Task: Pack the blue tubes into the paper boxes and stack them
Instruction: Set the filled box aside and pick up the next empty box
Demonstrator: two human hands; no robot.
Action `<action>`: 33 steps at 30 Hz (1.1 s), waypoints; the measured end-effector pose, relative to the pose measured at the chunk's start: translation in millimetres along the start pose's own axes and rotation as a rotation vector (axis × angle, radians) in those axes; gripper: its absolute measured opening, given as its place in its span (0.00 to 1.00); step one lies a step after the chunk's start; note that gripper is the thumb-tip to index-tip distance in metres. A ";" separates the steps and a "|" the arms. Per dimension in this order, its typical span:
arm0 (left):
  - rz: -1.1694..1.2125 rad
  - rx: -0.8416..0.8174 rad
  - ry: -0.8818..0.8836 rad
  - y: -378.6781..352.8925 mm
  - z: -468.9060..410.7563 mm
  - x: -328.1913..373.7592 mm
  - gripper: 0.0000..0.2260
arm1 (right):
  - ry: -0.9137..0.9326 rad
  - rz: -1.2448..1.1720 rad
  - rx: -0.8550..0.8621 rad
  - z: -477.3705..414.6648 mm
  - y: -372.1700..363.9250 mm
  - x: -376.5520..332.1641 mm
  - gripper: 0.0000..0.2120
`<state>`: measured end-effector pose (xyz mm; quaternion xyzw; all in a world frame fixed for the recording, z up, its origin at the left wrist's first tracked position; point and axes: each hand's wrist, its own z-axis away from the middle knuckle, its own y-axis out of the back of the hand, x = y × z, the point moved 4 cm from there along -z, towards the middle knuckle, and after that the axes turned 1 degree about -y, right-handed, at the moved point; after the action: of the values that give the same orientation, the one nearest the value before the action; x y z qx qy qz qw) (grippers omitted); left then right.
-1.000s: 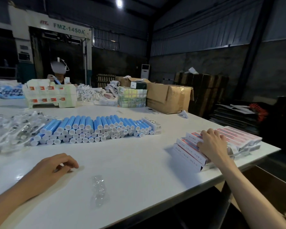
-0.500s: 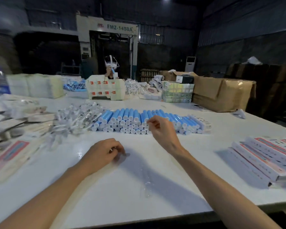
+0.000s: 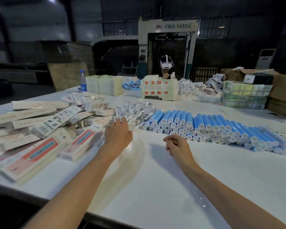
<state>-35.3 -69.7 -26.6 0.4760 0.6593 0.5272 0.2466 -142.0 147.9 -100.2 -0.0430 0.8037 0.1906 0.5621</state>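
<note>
A long stack of blue tubes (image 3: 205,124) with white caps lies across the white table (image 3: 155,179). Left of it sits a heap of clear plastic packets (image 3: 134,111), and further left a loose pile of paper boxes (image 3: 40,128) with red and blue print. My left hand (image 3: 118,133) reaches forward with fingers spread, its fingertips at the near edge of the clear packets. My right hand (image 3: 177,145) hovers over the table just in front of the tubes, fingers loosely curled, holding nothing.
At the table's far side a person in a white headset (image 3: 166,63) sits behind white cartons (image 3: 158,90). A blue bottle (image 3: 83,81), bundled stacks (image 3: 104,85), wrapped packs (image 3: 244,96) and a brown cardboard box (image 3: 282,95) line the back.
The view has swung left, so the pile of paper boxes is in sight. My left hand opened and moved forward to the clear packets. My right hand drew back from the tubes.
</note>
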 end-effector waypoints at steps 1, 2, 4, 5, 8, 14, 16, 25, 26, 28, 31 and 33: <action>-0.054 -0.051 0.105 7.3 -4.4 -17.3 0.25 | 0.002 -0.014 -0.003 -0.6 -0.9 0.1 0.11; -0.103 -0.113 0.197 13.7 -7.0 -35.4 0.30 | 0.008 -0.022 -0.011 -0.9 -2.0 -0.4 0.11; -0.201 -0.219 0.306 19.9 -6.6 -71.1 0.42 | 0.021 -0.033 -0.035 -0.6 -4.6 -1.7 0.12; -0.237 -0.245 0.337 20.5 -4.1 -87.3 0.47 | 0.025 -0.039 -0.046 -0.3 -5.7 -2.2 0.12; -0.204 -0.303 0.392 17.3 4.8 -122.6 0.54 | 0.030 -0.059 -0.063 0.0 -6.6 -3.2 0.11; -0.111 -0.204 0.330 27.3 2.5 -145.4 0.40 | 0.032 -0.071 -0.072 2.9 -6.2 -6.3 0.10; -0.109 -0.204 0.342 36.9 -2.8 -150.7 0.39 | 0.032 -0.066 -0.077 3.2 -6.5 -7.5 0.10; -0.037 -0.197 0.385 32.3 -13.2 -145.4 0.40 | 0.031 -0.038 -0.070 6.5 -4.3 -13.2 0.09; 0.010 -0.161 0.388 30.8 -15.1 -139.6 0.38 | 0.037 -0.036 -0.058 7.5 -3.7 -14.5 0.09; 0.104 -0.107 0.350 28.7 -21.3 -120.7 0.32 | 0.048 -0.023 0.004 8.4 0.3 -19.5 0.10; 0.276 -0.062 0.265 27.8 -29.2 -79.5 0.28 | 0.077 0.011 0.170 1.0 23.0 -35.4 0.10; 0.393 0.005 0.195 30.4 -31.5 -51.6 0.25 | 0.120 0.094 0.302 -12.3 52.1 -49.1 0.09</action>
<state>-28.3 -130.3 2.6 0.5425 0.5760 0.6071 0.0728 -149.8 184.5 -37.9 0.0686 0.8564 0.0909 0.5037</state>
